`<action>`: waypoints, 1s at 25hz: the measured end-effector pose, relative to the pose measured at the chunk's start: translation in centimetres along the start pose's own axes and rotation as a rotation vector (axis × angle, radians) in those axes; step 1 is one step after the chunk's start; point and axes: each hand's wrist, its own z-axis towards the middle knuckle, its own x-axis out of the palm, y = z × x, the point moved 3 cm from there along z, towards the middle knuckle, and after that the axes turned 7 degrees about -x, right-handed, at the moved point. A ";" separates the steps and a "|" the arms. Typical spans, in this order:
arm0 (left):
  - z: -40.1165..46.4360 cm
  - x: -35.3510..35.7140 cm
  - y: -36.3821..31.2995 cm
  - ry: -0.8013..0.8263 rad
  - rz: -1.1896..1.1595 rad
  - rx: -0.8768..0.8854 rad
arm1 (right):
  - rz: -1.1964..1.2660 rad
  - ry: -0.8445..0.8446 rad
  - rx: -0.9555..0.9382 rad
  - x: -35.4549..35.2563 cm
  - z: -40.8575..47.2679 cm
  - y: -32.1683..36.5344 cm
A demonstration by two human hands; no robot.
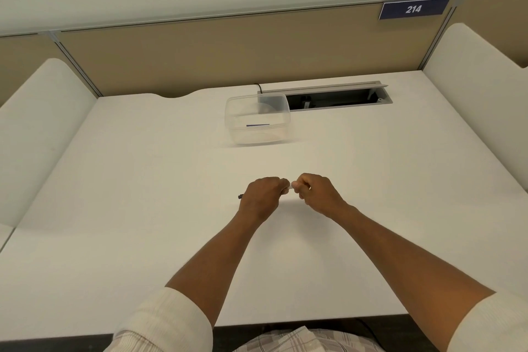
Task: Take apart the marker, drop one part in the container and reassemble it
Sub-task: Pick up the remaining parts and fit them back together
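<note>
Up on the partition (228,57), far beyond the fingers and off to their right, a dark blue sign (413,9) reads "214" in white; no other writing can be read. Nearer, ahead of the fingers, a clear container (257,118) stands on the white counter (128,180), and a short blue strip (258,125) shows at its near wall, whether a label or something inside I cannot tell. Just right of the container, a cable slot (340,97) is sunk in the counter, its lid open.

Both hands hover close over the counter, knuckles nearly touching. On the left hand (261,194) the fingers (281,184) are curled tight around the marker (241,196), whose dark end pokes out past the outer side of that hand; the rest of the barrel is hidden in the fist. On the right hand (315,191) the fingers (303,181) are curled in too, thumb and forefinger pinching a small pale piece (291,187) in the narrow gap between the two hands. Whether that piece is joined to the marker or already loose, I cannot tell. Cream sleeves (165,320) are pushed up above both elbows.
</note>
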 end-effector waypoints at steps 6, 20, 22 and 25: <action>0.3 0.1 -0.3 0.031 0.019 0.013 | -0.161 0.030 -0.046 -0.5 0.1 -0.2; 1.5 -0.3 -0.8 0.004 0.019 -0.006 | 0.135 -0.065 0.030 -1.3 0.2 -0.7; 1.5 -0.2 -0.8 0.017 0.031 -0.004 | 0.047 -0.051 -0.015 -1.3 0.5 -0.7; 1.3 -0.2 -1.0 0.026 0.028 -0.015 | -0.067 -0.021 -0.016 -1.1 0.8 -0.5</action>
